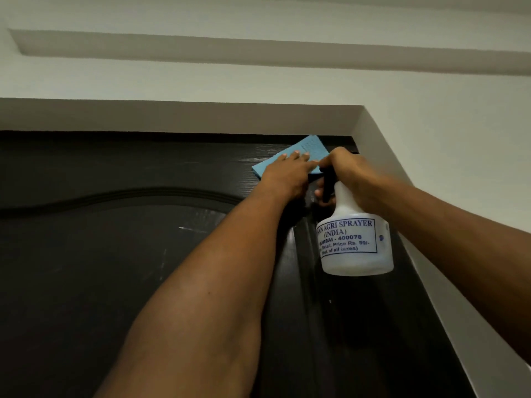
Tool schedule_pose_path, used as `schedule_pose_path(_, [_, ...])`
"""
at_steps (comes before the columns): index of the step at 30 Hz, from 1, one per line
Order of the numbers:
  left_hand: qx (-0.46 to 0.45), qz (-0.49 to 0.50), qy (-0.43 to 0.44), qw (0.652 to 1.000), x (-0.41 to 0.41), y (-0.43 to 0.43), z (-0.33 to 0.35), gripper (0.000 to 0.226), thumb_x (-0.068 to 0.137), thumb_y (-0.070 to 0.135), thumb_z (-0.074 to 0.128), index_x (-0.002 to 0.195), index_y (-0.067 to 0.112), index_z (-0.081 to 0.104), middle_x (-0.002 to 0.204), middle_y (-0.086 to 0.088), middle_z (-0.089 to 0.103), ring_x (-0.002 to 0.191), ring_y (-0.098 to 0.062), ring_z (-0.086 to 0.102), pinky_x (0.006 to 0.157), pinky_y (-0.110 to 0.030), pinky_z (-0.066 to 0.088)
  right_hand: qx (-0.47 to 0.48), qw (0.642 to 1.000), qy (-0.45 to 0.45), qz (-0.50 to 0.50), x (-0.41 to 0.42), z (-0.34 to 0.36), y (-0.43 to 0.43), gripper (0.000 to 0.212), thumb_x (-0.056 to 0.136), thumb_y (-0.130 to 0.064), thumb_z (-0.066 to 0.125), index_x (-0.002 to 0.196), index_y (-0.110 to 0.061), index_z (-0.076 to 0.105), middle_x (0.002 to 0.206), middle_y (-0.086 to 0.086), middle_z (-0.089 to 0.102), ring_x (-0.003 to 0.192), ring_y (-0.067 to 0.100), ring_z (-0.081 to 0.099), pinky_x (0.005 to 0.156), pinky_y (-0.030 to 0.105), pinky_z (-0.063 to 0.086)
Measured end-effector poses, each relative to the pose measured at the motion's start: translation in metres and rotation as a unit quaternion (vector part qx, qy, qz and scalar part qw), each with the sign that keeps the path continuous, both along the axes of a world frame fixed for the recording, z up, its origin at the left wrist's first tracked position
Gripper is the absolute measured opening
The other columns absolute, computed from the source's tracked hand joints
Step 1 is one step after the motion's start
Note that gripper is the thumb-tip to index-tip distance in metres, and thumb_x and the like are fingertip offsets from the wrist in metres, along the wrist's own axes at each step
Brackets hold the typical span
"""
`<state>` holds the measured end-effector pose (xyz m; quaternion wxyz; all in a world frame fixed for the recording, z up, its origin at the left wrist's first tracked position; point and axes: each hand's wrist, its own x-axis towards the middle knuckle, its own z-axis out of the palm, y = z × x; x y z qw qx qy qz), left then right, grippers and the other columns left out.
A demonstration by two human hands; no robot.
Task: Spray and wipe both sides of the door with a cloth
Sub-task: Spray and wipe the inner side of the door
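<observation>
**Cloth pressed to the door's top corner, sprayer gripped alongside**

The view looks steeply up at a dark door, its grained face almost black; a raised curved moulding arches across the upper panel, and faint pale streaks show on the panel below it.

The left hand reaches up from the lower left on a bare forearm; its fingers lie straight and flat on a blue cloth, pressing it against the door just under the top edge, near the upper right corner; one corner of the cloth points up to that edge, another sticks out to the left of the hand.

The right hand comes in from the right, just beside the left one; its fingers are curled tight round the black head and neck of a spray bottle; the bottle hangs below the fist, roughly upright, translucent white, in front of the door's right side; whether it touches the door I cannot tell, and the nozzle is hidden by the hand. A white label on the bottle carries blue print reading "AGRI SPRAYER (INDIA)".

A pale wall frames the door; a shallow recessed band runs across the surface above.
</observation>
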<state>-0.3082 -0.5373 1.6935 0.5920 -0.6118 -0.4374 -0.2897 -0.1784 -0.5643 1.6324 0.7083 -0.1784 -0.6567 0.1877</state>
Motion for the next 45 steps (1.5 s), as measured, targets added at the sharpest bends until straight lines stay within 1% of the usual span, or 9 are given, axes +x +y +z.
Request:
schedule_pose_path(4, [-0.022, 0.067, 0.058, 0.996, -0.069, -0.032, -0.002, 0.060, 0.102, 0.021, 0.043, 0.156, 0.029, 0.017, 0.164, 0.004, 0.009, 0.151, -0.017, 0.004, 0.121, -0.041, 0.009, -0.020, 0.999, -0.027, 0.006, -0.040, -0.003, -0.011, 0.037, 0.099, -0.023, 0.053, 0.132, -0.007, 0.053, 0.086, 0.013, 0.067, 0.068, 0.023, 0.066, 0.064, 0.037, 0.059])
schedule_pose_path(9, [-0.013, 0.150, 0.020, 0.988, -0.187, -0.085, 0.000, 0.056, 0.104, 0.020, 0.036, 0.156, 0.031, 0.018, 0.164, 0.007, 0.010, 0.151, -0.019, 0.008, 0.117, -0.050, 0.025, -0.018, 0.999, -0.030, 0.016, -0.104, 0.001, -0.028, 0.024, 0.098, -0.024, 0.055, 0.114, -0.007, 0.061, 0.086, 0.012, 0.066, 0.070, 0.026, 0.068, 0.075, 0.042, 0.060])
schedule_pose_path(16, [0.013, 0.308, -0.168, 0.936, -0.403, -0.158, -0.020, 0.057, 0.103, 0.023, 0.040, 0.155, 0.026, 0.019, 0.160, -0.003, 0.021, 0.143, -0.027, 0.029, 0.109, -0.050, 0.037, -0.006, 0.997, -0.039, 0.064, -0.209, 0.006, -0.059, 0.015, 0.099, -0.022, 0.053, 0.105, -0.010, 0.060, 0.084, 0.013, 0.065, 0.070, 0.026, 0.066, 0.067, 0.040, 0.058])
schedule_pose_path(26, [0.104, 0.223, -0.451, 0.858, -0.496, -0.157, -0.038, 0.056, 0.090, 0.024, 0.051, 0.142, 0.011, 0.037, 0.141, -0.025, 0.043, 0.129, -0.044, 0.042, 0.105, -0.052, 0.039, -0.021, 0.993, -0.061, 0.097, -0.277, -0.001, -0.070, 0.015, 0.099, -0.021, 0.052, 0.102, -0.008, 0.059, 0.077, 0.012, 0.063, 0.064, 0.026, 0.065, 0.069, 0.041, 0.059])
schedule_pose_path(29, [0.110, 0.088, -0.562, 0.815, -0.477, -0.140, -0.031, 0.063, 0.086, 0.025, 0.055, 0.144, 0.007, 0.039, 0.143, -0.026, 0.041, 0.129, -0.046, 0.043, 0.109, -0.054, 0.036, -0.022, 0.994, -0.075, 0.078, -0.259, -0.006, -0.063, 0.015, 0.100, -0.022, 0.051, 0.106, -0.010, 0.058, 0.079, 0.012, 0.063, 0.064, 0.025, 0.065, 0.061, 0.036, 0.057])
schedule_pose_path(33, [0.117, 0.012, -0.642, 0.757, -0.408, -0.108, -0.014, 0.066, 0.097, 0.029, 0.053, 0.152, 0.006, 0.024, 0.157, -0.025, 0.020, 0.143, -0.044, 0.022, 0.117, -0.055, 0.021, -0.015, 0.995, -0.077, 0.057, -0.213, -0.010, -0.056, 0.013, 0.100, -0.022, 0.052, 0.103, -0.011, 0.058, 0.083, 0.012, 0.063, 0.070, 0.025, 0.065, 0.062, 0.036, 0.056])
schedule_pose_path(38, [0.129, -0.040, -0.567, 0.812, -0.275, -0.062, -0.001, 0.052, 0.096, 0.027, 0.049, 0.144, 0.008, 0.041, 0.154, -0.019, 0.030, 0.141, -0.039, 0.026, 0.116, -0.054, 0.019, -0.009, 0.997, -0.073, 0.024, -0.135, -0.012, -0.044, 0.014, 0.100, -0.025, 0.052, 0.101, -0.011, 0.058, 0.082, 0.011, 0.065, 0.071, 0.025, 0.066, 0.069, 0.039, 0.059])
schedule_pose_path(42, [0.117, -0.063, -0.424, 0.896, -0.128, -0.019, -0.020, 0.060, 0.096, 0.024, 0.048, 0.150, 0.009, 0.029, 0.159, -0.018, 0.020, 0.147, -0.037, 0.015, 0.119, -0.052, 0.011, -0.010, 0.998, -0.058, -0.010, -0.073, -0.013, -0.039, 0.018, 0.099, -0.025, 0.052, 0.105, -0.010, 0.060, 0.080, 0.011, 0.065, 0.070, 0.026, 0.067, 0.072, 0.039, 0.060])
schedule_pose_path(45, [0.089, -0.094, -0.320, 0.938, -0.031, 0.009, -0.030, 0.063, 0.095, 0.026, 0.050, 0.152, 0.011, 0.027, 0.160, -0.017, 0.018, 0.148, -0.036, 0.013, 0.120, -0.051, 0.008, -0.002, 0.998, -0.038, -0.046, -0.027, -0.013, -0.035, 0.020, 0.097, -0.024, 0.051, 0.106, -0.008, 0.061, 0.076, 0.012, 0.066, 0.064, 0.026, 0.066, 0.061, 0.035, 0.059])
